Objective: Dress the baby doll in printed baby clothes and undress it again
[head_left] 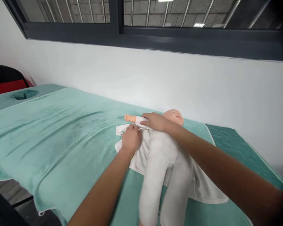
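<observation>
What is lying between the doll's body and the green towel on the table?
In the head view, a white garment lies spread under the doll, on the green towel.

matt plush blanket (61, 131), smooth plastic doll (173, 116)

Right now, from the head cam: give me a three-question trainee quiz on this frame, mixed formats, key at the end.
1. True or false: the doll lies on a white cloth spread over the green blanket.
2. Multiple choice: where does the right hand rest?
A. on the doll's feet
B. on the doll's sleeved arm, near its shoulder
C. on the window frame
3. Fill in: the left hand presses flat on the ____ beside the doll's body.

Key
1. True.
2. B; the doll's bare hand pokes out past it, toward the wall.
3. Cloth; a printed piece lies just beyond its fingertips.
</observation>
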The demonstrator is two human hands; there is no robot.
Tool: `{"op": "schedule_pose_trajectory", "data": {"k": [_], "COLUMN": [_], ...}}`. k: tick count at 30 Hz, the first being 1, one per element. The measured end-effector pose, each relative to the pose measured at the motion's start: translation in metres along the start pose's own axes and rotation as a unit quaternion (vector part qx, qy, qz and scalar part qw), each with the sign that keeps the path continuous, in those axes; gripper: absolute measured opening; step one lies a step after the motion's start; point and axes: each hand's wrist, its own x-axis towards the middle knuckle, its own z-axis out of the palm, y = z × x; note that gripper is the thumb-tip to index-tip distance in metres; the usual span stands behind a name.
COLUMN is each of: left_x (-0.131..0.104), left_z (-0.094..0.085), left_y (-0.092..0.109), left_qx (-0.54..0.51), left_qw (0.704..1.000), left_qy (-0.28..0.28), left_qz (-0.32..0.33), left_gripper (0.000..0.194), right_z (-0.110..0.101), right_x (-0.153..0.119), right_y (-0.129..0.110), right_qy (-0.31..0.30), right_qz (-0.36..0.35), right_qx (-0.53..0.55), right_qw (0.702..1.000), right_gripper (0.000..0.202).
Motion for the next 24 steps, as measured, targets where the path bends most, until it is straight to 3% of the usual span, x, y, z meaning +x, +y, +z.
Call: {"op": "schedule_pose_trajectory", "data": {"k": [3, 8, 13, 20, 24], "left_x": [0.001, 0.005, 0.005, 0.006, 0.001], "left_z": [0.002, 0.001, 0.000, -0.002, -0.005], "left_y": [-0.009, -0.019, -0.022, -0.022, -0.018], "left_qx": [-0.083, -0.263, -0.317, -0.376, -0.382], "left_qw": [0.994, 0.956, 0.934, 0.899, 0.900], "left_qy": [0.064, 0.091, 0.087, 0.129, 0.160], "left_qz": [0.006, -0.095, -0.138, -0.183, -0.135], "left_gripper": [0.029, 0.026, 0.023, 0.022, 0.023], "right_z": [0.003, 0.000, -0.003, 0.002, 0.010], "right_x": [-0.004, -0.012, -0.021, -0.022, -0.019], "right_y": [0.002, 0.002, 0.007, 0.017, 0.021], "right_qy": [-0.022, -0.026, -0.056, -0.090, -0.091], "right_qz": [-0.030, -0.026, -0.013, 0.024, 0.043], "right_qx": [0.000, -0.021, -0.052, -0.121, -0.141], "right_qw": [0.999, 0.999, 0.997, 0.988, 0.985], "right_gripper": [0.040, 0.051, 0.049, 0.046, 0.045]}}
